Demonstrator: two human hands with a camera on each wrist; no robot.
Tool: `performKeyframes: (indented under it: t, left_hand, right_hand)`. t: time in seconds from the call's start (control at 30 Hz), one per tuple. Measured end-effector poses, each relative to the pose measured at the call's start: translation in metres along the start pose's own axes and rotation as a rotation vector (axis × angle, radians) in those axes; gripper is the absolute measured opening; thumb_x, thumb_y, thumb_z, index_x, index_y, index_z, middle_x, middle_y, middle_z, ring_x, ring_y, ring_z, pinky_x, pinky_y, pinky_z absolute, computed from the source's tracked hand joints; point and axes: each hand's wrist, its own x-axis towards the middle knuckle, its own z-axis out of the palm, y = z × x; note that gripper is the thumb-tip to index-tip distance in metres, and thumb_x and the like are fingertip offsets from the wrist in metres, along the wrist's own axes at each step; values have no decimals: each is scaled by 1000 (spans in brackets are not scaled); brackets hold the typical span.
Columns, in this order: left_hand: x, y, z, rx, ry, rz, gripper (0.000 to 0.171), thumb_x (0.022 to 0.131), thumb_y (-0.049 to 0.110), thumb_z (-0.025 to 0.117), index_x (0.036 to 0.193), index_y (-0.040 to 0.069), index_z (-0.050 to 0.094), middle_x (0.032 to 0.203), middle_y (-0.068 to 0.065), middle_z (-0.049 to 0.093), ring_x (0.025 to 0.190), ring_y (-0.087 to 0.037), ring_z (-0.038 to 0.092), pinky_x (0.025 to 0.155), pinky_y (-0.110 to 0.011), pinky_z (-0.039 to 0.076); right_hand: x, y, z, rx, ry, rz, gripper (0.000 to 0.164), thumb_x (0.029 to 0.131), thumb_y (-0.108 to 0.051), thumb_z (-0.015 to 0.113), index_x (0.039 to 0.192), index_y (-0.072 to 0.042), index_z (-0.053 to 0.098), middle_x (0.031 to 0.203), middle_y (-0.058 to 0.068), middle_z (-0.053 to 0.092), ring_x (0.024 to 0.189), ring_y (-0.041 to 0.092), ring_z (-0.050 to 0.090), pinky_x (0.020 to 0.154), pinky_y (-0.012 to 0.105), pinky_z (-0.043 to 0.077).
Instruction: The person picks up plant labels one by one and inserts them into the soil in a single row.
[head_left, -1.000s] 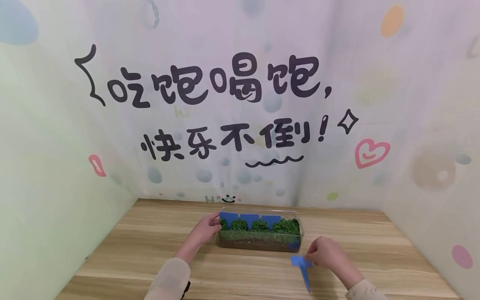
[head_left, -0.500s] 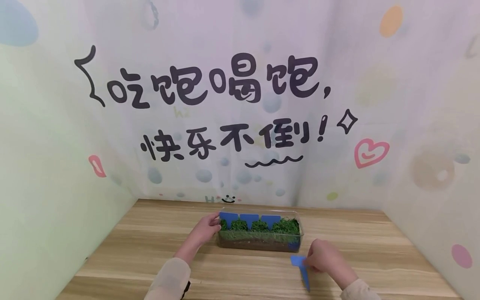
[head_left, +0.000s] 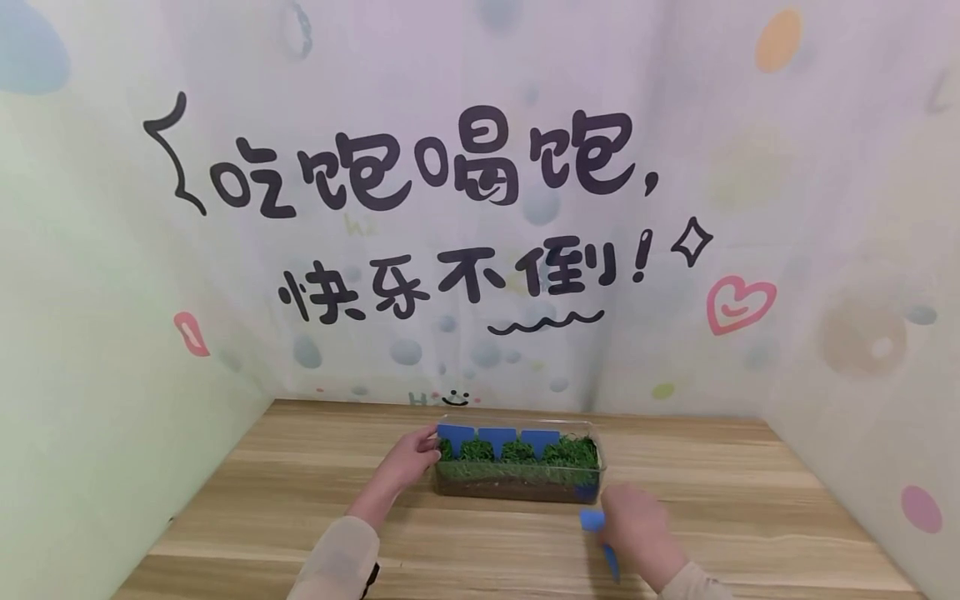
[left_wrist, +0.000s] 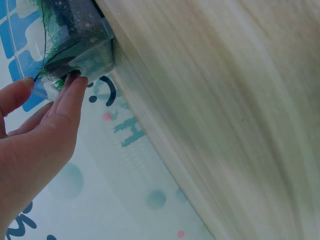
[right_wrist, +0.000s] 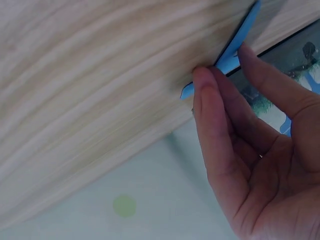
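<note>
At the left end of a clear plastic box (head_left: 517,488), my left hand (head_left: 405,460) grips the wall. The left wrist view shows the thumb (left_wrist: 20,95) at the rim and the other fingers against the end. Inside the box are brown soil and green grass (head_left: 573,452), with three blue plant labels (head_left: 498,442) standing in a row along the back. In front of the box's right end, my right hand (head_left: 639,529) pinches a blue T-shaped plant label (right_wrist: 240,37) between thumb and fingertips, close over the table. The hand hides part of that label in the head view.
The wood-grain table (head_left: 300,492) runs back to a printed cloth wall (head_left: 450,358) just behind the box. Pale side walls, such as the one at the right (head_left: 885,400), close in both sides. A small blue patch shows low in the box's right front corner.
My right hand has moved a little left over the T-shaped plant label and now covers more of it; the label has barely shifted. The left hand and the box stay in place.
</note>
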Motion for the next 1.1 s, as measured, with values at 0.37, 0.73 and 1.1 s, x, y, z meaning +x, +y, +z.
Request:
performKeyframes:
  t: [0.37,0.73,1.1]
  left_hand:
    - [-1,0,0,-9,-4,-16,54,100,-1,49,152,-6,34,146,-32,47,131,-43,53,68,-32,46]
    - [-2,2,0,-5,-1,-3,53,99,-2,50,150,-8,35,145,-33,48,132,-45,51,78,-36,53]
    - [0,-1,0,5,1,-6,54,100,-1,50,151,-7,35,145,-33,48,134,-45,49,82,-37,54]
  right_hand:
    - [0,0,2,8,33,23,21,67,-5,78,67,-9,57,64,5,58,56,21,55,45,38,47]
    - [4,17,-3,313,-187,104,40,67,-6,82,45,-14,49,38,-8,37,37,3,32,42,15,27]
    - [6,20,0,395,-209,117,37,70,-5,84,48,-10,55,42,-4,51,41,6,46,42,15,37]
